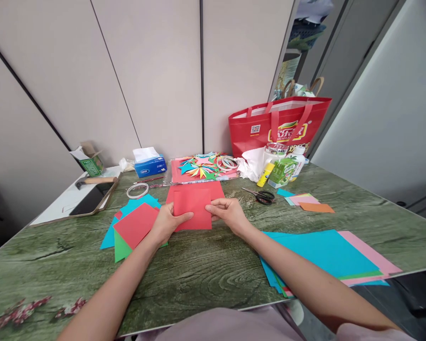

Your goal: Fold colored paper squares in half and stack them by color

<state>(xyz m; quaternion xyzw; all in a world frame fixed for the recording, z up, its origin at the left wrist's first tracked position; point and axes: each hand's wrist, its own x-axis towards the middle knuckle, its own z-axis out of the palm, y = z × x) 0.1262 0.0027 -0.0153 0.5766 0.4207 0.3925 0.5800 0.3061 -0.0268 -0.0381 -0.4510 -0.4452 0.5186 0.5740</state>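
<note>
Head view: I find the red paper (197,201), roughly square, directly between left hand (165,222) and right hand (230,213), fingers (185,217) grasping opposite side edges.

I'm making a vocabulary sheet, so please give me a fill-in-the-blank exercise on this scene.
The left hand and right hand hold ____ paper.
The scissors lie nearer the ____ hand.
The tissue box is mainly ____.
The big bag shows a square ____ code.

Missing words: red; right; blue; QR.
</note>
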